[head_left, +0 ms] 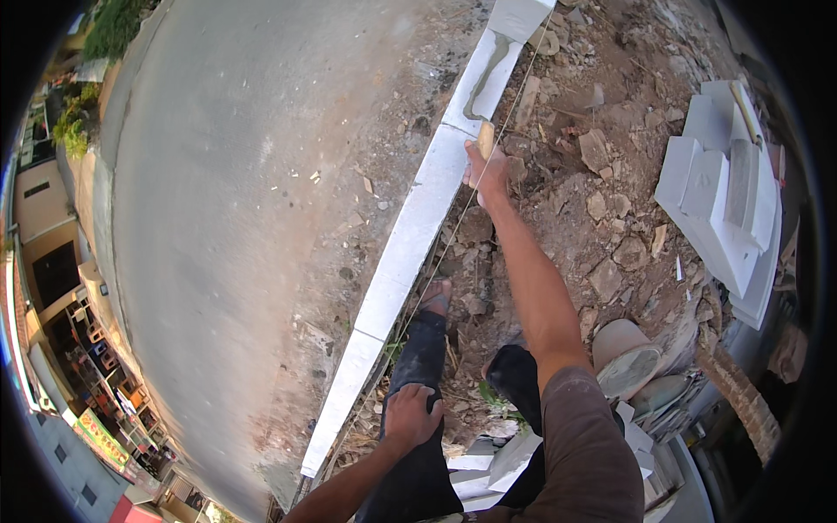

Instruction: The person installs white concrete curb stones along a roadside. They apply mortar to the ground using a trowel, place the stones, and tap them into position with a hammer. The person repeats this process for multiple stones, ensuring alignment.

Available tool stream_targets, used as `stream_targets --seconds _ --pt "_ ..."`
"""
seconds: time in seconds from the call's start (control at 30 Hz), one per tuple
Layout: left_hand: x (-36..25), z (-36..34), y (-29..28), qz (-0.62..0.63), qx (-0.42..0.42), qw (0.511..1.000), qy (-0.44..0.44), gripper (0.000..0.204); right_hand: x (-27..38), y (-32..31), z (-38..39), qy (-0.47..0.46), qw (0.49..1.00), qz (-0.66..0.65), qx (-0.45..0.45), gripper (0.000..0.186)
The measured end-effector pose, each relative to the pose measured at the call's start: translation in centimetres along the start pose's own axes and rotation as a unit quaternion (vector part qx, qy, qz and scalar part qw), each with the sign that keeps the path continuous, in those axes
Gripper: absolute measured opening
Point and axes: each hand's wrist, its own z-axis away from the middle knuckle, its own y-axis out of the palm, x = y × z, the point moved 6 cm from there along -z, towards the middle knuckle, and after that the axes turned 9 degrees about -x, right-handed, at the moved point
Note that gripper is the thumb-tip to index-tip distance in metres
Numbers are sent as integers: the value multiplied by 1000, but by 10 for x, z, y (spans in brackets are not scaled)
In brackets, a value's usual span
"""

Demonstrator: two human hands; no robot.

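Observation:
A row of white blocks (410, 222) runs diagonally from the lower left to the top, with thin joints between them. Grey mortar (490, 74) lies in an uneven strip on top of a block near the far end, where another white block (520, 17) stands higher. My right hand (488, 174) is closed around a tan, wood-coloured piece (486, 139) at the row's right edge, just short of the mortar; its full shape is hidden. My left hand (414, 417) rests on my knee with its fingers spread, holding nothing. A taut string (453, 228) runs along the row's right side.
Broken stones and loose soil (610, 209) cover the ground to the right. A stack of white blocks (719, 192) stands at the far right, with a round pale container (626, 359) nearer me. Left of the row stretches a grey road (218, 192), with buildings beyond.

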Motion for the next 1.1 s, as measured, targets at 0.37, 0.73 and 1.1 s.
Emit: stream_targets --seconds 0.37,0.73,1.1 --pt "-4 4 11 -24 28 999 24 34 -43 -11 17 -38 998 32 -37 20" --pt "-8 -2 12 -20 19 999 25 34 6 -31 -74 -160 970 132 -126 20" --pt "-4 -1 4 -33 7 999 9 32 57 -19 -40 -31 997 56 36 22"
